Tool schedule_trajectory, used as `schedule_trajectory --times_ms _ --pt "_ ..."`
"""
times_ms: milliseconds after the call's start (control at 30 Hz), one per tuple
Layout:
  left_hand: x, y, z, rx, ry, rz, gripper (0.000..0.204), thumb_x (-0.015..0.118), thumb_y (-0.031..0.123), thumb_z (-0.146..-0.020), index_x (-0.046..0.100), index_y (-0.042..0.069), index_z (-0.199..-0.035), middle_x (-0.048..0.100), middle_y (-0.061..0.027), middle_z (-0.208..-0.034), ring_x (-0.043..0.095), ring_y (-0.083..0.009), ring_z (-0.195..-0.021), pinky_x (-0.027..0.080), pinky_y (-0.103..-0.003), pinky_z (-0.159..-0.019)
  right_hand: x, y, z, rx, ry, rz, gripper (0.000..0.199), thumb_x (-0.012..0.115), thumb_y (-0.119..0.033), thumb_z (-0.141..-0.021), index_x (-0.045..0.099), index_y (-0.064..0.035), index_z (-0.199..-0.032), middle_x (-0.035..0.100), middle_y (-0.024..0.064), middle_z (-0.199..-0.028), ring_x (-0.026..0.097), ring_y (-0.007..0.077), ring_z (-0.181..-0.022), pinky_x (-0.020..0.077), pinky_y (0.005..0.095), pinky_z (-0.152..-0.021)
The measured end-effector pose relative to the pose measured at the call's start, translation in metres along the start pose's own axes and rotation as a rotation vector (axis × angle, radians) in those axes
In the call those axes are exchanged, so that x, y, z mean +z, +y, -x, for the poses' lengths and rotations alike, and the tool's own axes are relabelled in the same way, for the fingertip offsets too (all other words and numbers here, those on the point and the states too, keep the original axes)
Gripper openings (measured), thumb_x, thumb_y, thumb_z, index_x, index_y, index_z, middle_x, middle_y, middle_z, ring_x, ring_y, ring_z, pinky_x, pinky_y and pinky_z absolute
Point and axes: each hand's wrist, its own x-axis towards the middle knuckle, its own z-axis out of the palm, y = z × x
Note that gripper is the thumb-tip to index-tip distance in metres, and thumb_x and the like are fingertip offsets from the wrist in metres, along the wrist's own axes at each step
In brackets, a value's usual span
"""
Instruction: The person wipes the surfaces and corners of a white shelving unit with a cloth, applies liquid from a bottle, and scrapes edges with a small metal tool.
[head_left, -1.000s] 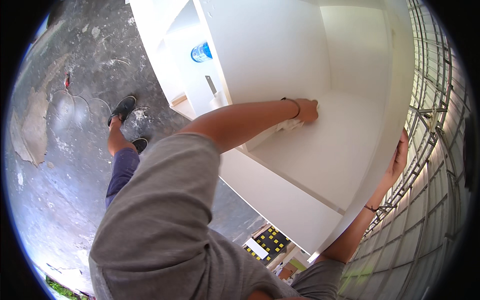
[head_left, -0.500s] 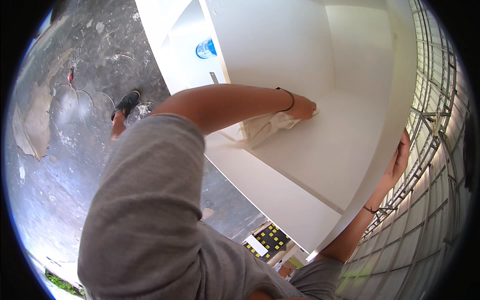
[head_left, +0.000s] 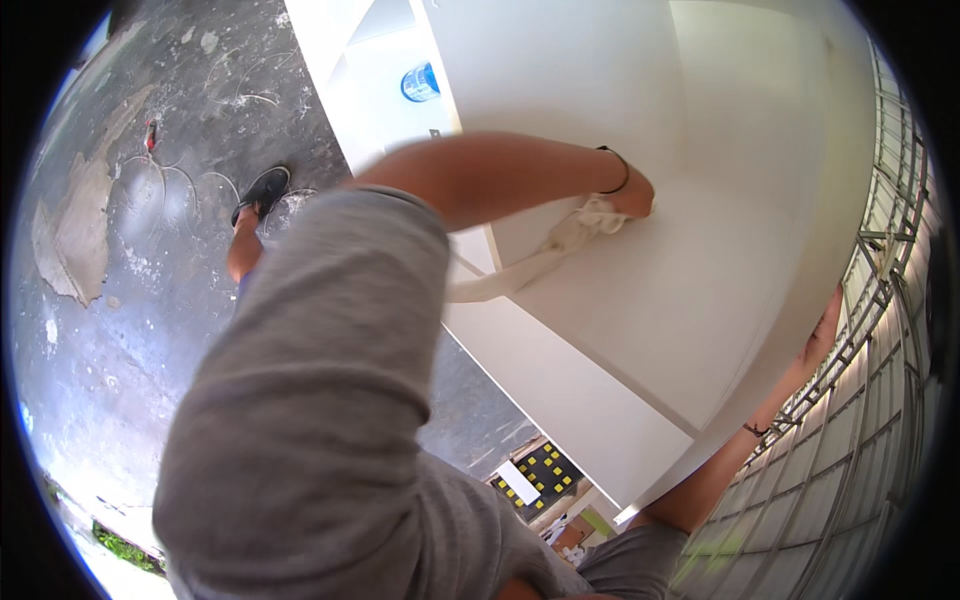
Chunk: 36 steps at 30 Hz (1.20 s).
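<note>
My left arm reaches across a white cabinet [head_left: 720, 260], and my left hand [head_left: 634, 193] is closed on a bunched cream cloth [head_left: 575, 230]. The cloth touches the inner surface of the cabinet's large compartment, and a loose strip of it trails back toward the divider and under my forearm. Most of my left fingers are hidden behind the hand. At the right, my right hand [head_left: 826, 328] lies along the outside of the cabinet's curved-looking side panel, fingers stretched out and partly hidden by the edge.
A blue bottle-like item [head_left: 420, 83] sits in the neighbouring compartment. Another person's shoe [head_left: 264, 190] stands on the stained dark floor [head_left: 200, 240], near a small red object [head_left: 151, 136]. A black-and-yellow panel [head_left: 540, 480] lies below the cabinet. Metal wall framing [head_left: 885, 250] runs close along the right.
My left hand has moved slightly right and up with the cloth, which is now more bunched with a trailing strip. The view has shifted a little; my right hand shows less.
</note>
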Motion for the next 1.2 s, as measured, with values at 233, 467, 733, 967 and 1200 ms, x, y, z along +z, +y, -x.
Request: schedule_trajectory --times_ms 233,467,733,967,1200 --pt "-0.002 0.017 0.058 -0.212 0.123 0.568 0.037 0.042 0.01 -0.091 0.052 -0.001 -0.124 0.058 -0.0237 -0.116 0.057 -0.0327 -0.105 0.044 -0.044 -0.093 0.009 -0.004 -0.006 -0.021 0.002 -0.039 0.036 0.048 -0.022 -0.096 0.056 0.0031 -0.12 0.056 0.0144 -0.125 0.051 0.024 -0.117 0.0358 0.0375 -0.103" --pt "-0.019 -0.003 -0.112 -0.07 0.283 0.214 0.025 0.055 0.009 -0.087 0.065 -0.006 -0.104 0.064 -0.0213 -0.105 0.059 -0.0302 -0.094 0.049 -0.043 -0.079 -0.011 -0.009 0.011 0.064 0.018 0.065 0.036 0.048 -0.024 -0.097 0.056 0.0024 -0.121 0.056 0.0136 -0.125 0.051 0.0237 -0.119 0.0353 0.0376 -0.103" --pt "0.0 -0.052 -0.074 -0.275 0.238 0.496 0.03 0.053 0.017 -0.086 0.066 -0.009 -0.094 0.062 -0.0248 -0.112 0.062 -0.0331 -0.09 0.05 -0.046 -0.08 0.007 -0.001 -0.003 -0.028 0.007 -0.066 0.036 0.048 -0.023 -0.098 0.056 0.0026 -0.122 0.056 0.0135 -0.125 0.051 0.0242 -0.119 0.0361 0.0381 -0.103" --pt "-0.02 0.058 0.096 -0.041 -0.062 0.272 0.032 0.043 0.013 -0.086 0.061 -0.002 -0.108 0.062 -0.0183 -0.102 0.059 -0.0266 -0.097 0.046 -0.045 -0.081 -0.003 -0.001 0.002 0.022 0.019 -0.028 0.035 0.048 -0.023 -0.097 0.056 0.0028 -0.12 0.057 0.0138 -0.123 0.052 0.0239 -0.116 0.0362 0.0377 -0.103" --pt "0.018 0.014 0.014 0.004 0.085 0.098 0.029 0.051 0.014 -0.089 0.063 0.002 -0.112 0.06 -0.0193 -0.107 0.06 -0.031 -0.099 0.048 -0.043 -0.084 0.003 -0.006 -0.004 -0.016 -0.005 -0.016 0.035 0.048 -0.024 -0.097 0.057 0.0028 -0.118 0.056 0.0137 -0.124 0.052 0.0246 -0.116 0.036 0.0376 -0.103"
